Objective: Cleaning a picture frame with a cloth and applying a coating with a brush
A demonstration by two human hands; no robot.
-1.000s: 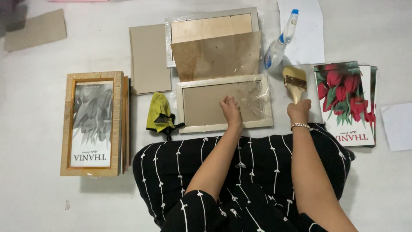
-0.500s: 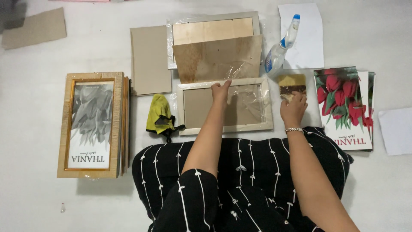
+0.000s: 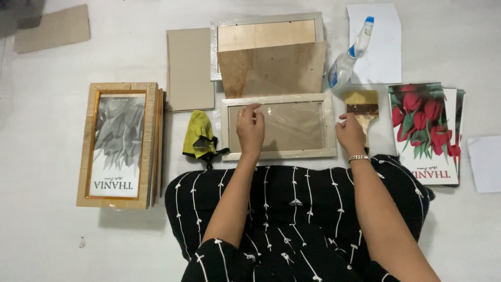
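Note:
A pale wooden picture frame (image 3: pixel 327 125) lies flat on the floor in front of my lap, with wrinkled clear film (image 3: pixel 292 122) over its pane. My left hand (image 3: pixel 250 128) rests on the left part of the pane, and its bent fingertips pinch the film near the top edge. My right hand (image 3: pixel 349 136) sits at the frame's right edge with loosely curled fingers. A paintbrush (image 3: pixel 361 104) lies flat just to its right, the handle running along the hand's side.
A brown backing board (image 3: pixel 271 68) and a second frame (image 3: pixel 266 32) lie behind. A spray bottle (image 3: pixel 347 60), white paper (image 3: pixel 381 44), a grey card (image 3: pixel 190 68), a yellow cloth (image 3: pixel 198 136), stacked framed prints (image 3: pixel 117 143) and tulip prints (image 3: pixel 428 130) surround me.
My left hand slid from the pane's middle to its upper left, pulling at the film. My right hand lowered the paintbrush to the floor beside the frame.

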